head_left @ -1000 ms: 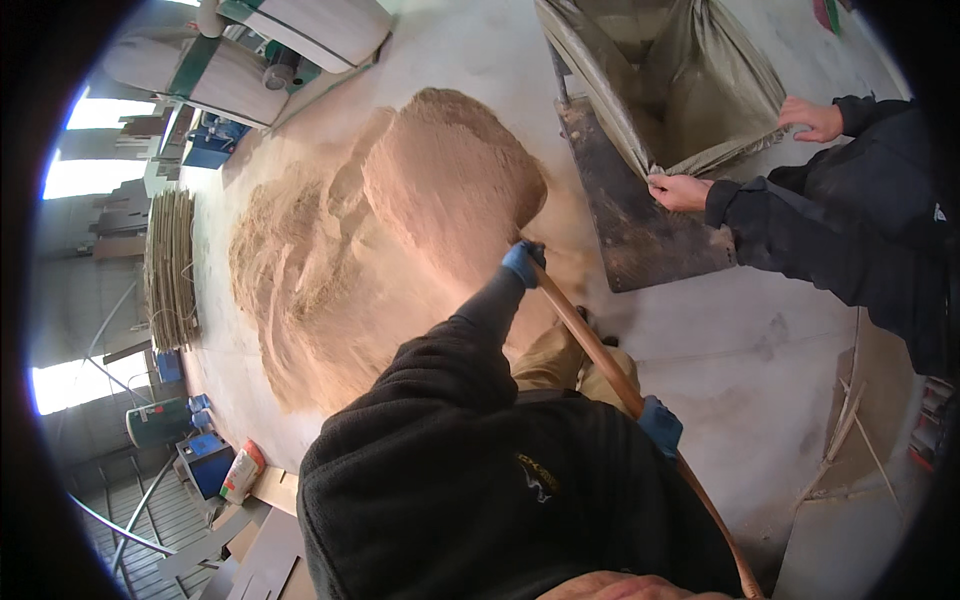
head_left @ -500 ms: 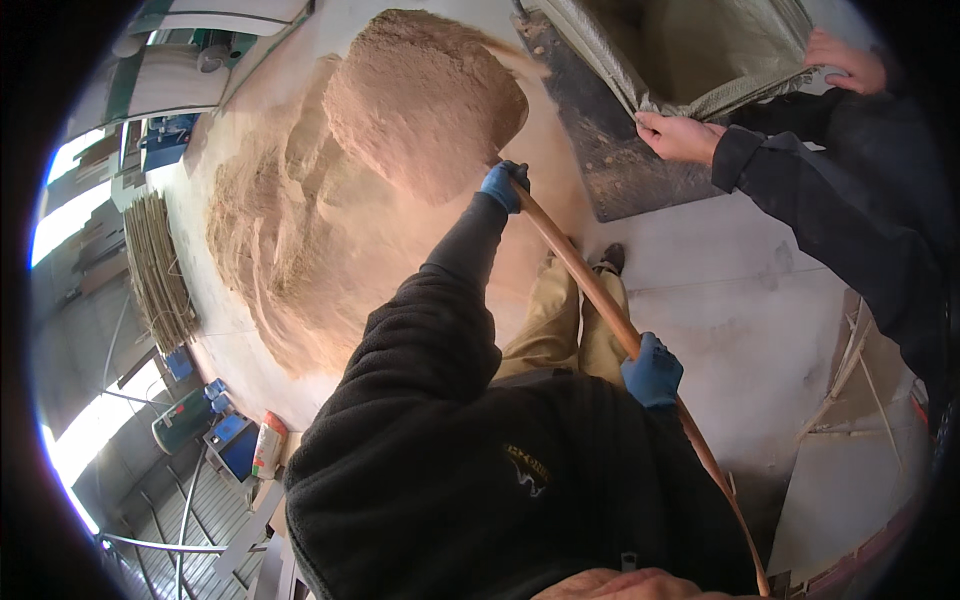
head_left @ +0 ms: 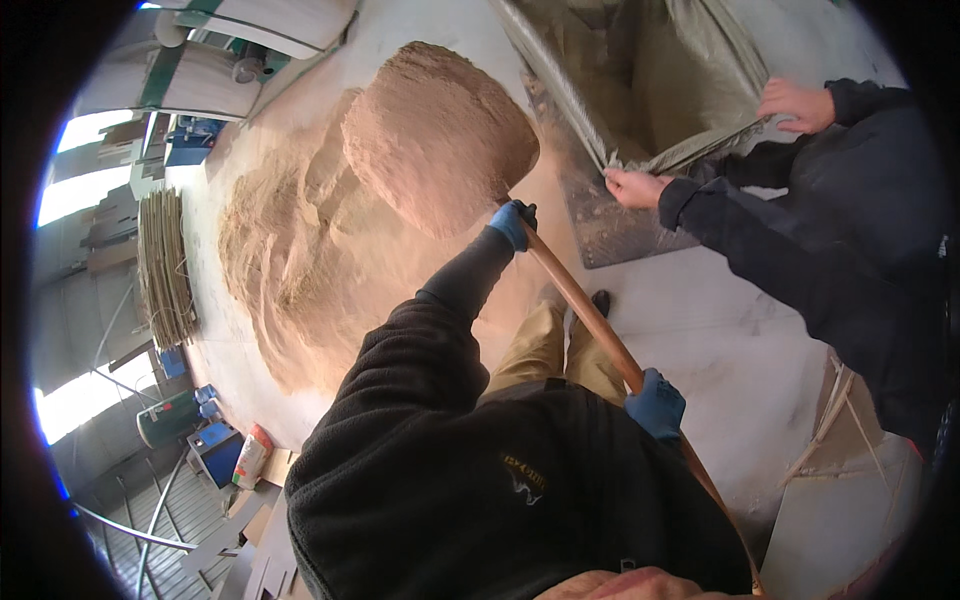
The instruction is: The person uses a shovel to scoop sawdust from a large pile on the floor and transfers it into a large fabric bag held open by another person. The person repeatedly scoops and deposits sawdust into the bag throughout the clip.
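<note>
A long-handled shovel (head_left: pixel 585 310) slants across in front of my body, its blade heaped with fine tan powder (head_left: pixel 435 140) that looks like sawdust. My left hand (head_left: pixel 512 224), in a blue glove, wraps round the wooden handle close to the blade. Farther down the shaft, my right hand (head_left: pixel 655 405), gloved in blue too, is closed round it near my waist. The loaded blade hangs over the tan pile, left of a large woven sack (head_left: pixel 690 110). At the sack's rim, a co-worker's hands (head_left: pixel 640 188) grip the edge and hold its mouth apart.
A broad pile of tan powder (head_left: pixel 265 260) spreads over the floor at the left. Beneath the sack lies a dark, dusty board (head_left: pixel 610 225). The co-worker's dark sleeve (head_left: pixel 790 260) reaches in from the right. Bundled wooden strips (head_left: pixel 165 265) stand at far left.
The loaded shovel has shifted slightly right, and its gap to the sack has narrowed. Both my hands keep their grip. The whole view has also shifted; the co-worker still holds the sack's rim.
</note>
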The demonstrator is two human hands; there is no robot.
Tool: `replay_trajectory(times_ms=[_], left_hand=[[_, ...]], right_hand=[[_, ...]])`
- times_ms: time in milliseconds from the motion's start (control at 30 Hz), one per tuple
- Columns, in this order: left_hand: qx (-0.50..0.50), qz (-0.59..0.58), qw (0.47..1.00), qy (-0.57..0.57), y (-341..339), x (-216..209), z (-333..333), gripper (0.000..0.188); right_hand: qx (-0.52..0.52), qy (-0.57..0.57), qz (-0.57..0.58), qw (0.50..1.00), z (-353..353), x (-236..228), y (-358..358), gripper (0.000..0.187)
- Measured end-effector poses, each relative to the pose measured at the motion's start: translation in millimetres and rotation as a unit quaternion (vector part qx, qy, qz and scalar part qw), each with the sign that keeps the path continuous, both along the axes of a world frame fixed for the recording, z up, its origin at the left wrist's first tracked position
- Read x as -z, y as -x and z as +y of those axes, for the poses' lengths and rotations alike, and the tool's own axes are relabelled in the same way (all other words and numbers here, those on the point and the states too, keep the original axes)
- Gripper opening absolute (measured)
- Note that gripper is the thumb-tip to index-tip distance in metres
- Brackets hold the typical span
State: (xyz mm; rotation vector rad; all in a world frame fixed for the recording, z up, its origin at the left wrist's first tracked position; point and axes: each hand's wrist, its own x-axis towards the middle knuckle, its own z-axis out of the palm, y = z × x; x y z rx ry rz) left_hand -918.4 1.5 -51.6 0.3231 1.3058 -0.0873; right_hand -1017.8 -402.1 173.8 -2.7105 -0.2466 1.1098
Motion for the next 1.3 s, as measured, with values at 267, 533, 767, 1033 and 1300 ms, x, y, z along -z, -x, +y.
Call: replay_trajectory(times_ms=[267, 533, 767, 1033, 1300], left_hand=[[0.037, -0.045, 0.998, -0.032, -67.4, -113.6, -16.8, 0.01], [0.411, -0.192, 0.849, -0.273, -134.0, -179.3, -45.6, 0.019], [0.588, -0.311, 0.545, -0.511, -174.6, -129.9, -91.1, 0.005], [0.774, -0.22, 0.309, -0.507, -226.9, -4.8, -82.9, 0.026], [0.767, -0.216, 0.355, -0.49, -287.3, 70.9, -88.4, 0.03]], right_hand=[[0.041, -0.063, -0.034, 0.997, -31.4, -80.0, -16.1, 0.034], [0.113, -0.096, -0.081, 0.986, -44.6, -120.0, -7.2, 0.035], [0.164, -0.072, -0.139, 0.974, -38.0, -108.1, 6.8, 0.03], [0.272, -0.077, 0.028, 0.959, 17.6, -98.1, -25.9, 0.028], [0.46, -0.253, 0.288, 0.801, 50.8, -58.3, -125.0, 0.02]])
